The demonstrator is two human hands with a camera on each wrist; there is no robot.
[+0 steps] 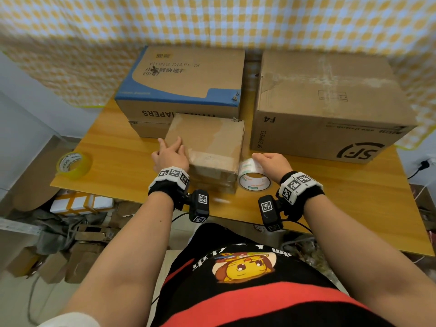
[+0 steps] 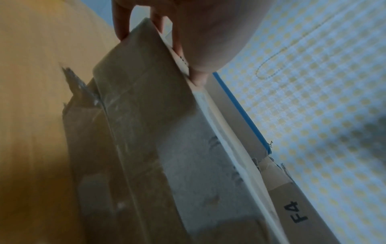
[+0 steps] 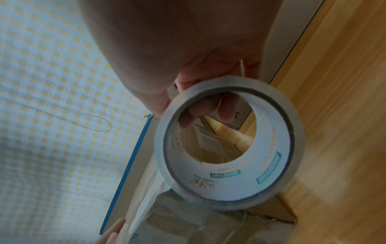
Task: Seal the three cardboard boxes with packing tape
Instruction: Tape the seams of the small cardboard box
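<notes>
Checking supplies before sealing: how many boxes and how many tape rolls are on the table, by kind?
Boxes: 3, the small box, the diaper box and the SF box.
Tape rolls: 2, the white roll held in the right hand and the yellow roll at the table's left edge.
Total: 5.

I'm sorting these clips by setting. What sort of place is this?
Probably a home packing corner, not a warehouse: a wooden table with used shipping boxes such as the SF Express box, tape rolls, and a checkered cloth hung behind.
</notes>
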